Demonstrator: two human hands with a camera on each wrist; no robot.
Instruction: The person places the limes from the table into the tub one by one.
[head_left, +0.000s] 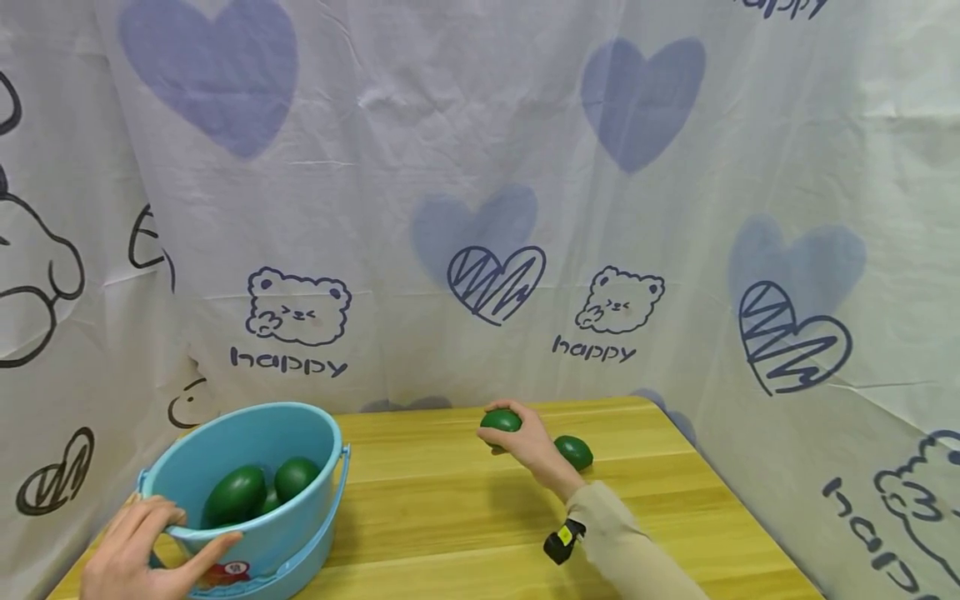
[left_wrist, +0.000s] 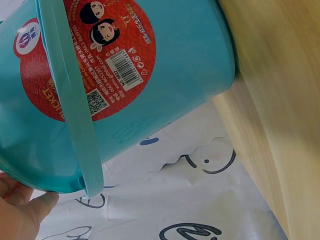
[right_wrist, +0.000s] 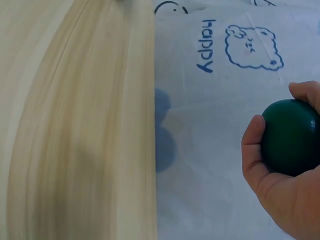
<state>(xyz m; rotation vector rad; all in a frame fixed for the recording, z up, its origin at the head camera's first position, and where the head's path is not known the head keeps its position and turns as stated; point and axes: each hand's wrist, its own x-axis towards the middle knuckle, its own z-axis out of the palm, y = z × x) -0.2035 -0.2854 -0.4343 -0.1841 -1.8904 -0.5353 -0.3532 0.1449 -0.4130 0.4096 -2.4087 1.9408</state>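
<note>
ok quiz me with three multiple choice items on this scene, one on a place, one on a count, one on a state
1. Where does the loose green ball lie?
A. in the bucket
B. on the wooden table, beside the right hand
C. on the floor

2. How many green balls show in all?
A. two
B. five
C. three

3. What is the left hand doing?
A. gripping the rim of the blue bucket
B. lying flat on the table
C. holding a ball

Answers: 1 B, it sits just right of the wrist; 2 B, three in the bucket, one held ball, one loose; 3 A, fingers and thumb curl over the rim.
</note>
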